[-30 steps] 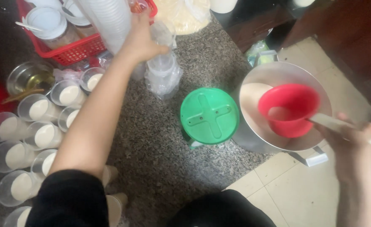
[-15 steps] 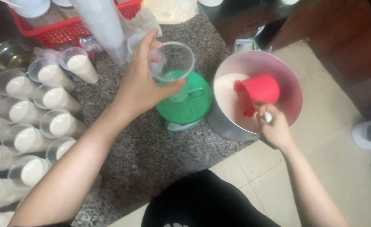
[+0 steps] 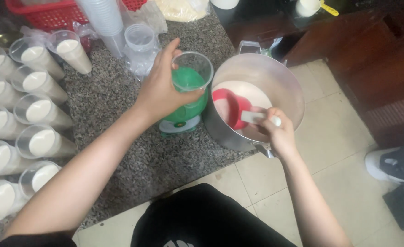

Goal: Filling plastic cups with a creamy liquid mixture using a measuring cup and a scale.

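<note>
Left hand [image 3: 163,93] has its grip wrapped round an empty clear plastic cup [image 3: 192,75], held upright in the air over the green scale [image 3: 183,114], right next to the rim of the big steel pot [image 3: 261,87] that stands off the counter's front-right edge, over the tiled floor. Right hand [image 3: 275,132] is clenched on the pale handle of a red ladle [image 3: 229,107], bowl down inside the pot w/ the white liquid. To do this well, imo: keep the cup level & close to the pot rim so drips fall back in, not on the scale; lift the ladle slowly, let it drain a sec, then tip its lip against the cup's inner wall rather than dumping from high. Thin cup will flex, so hold firm near the middle, no squeeze. Watch the level vs. the filled cups [image 3: 37,110] lined along the counter's left edge, approx. two rows, each w/ white liquid partway up. Cup itself: see-through, tapered, wide mouth, nothing in it yet; the green seen thru it is the scale behind. At the counter's back edge: a tall stack of spare cups [image 3: 102,20] in front of a red basket [image 3: 51,13], plus one loose empty cup [image 3: 139,39] on crinkled plastic wrap. The counter [image 3: 115,91] is speckled grey stone.
</note>
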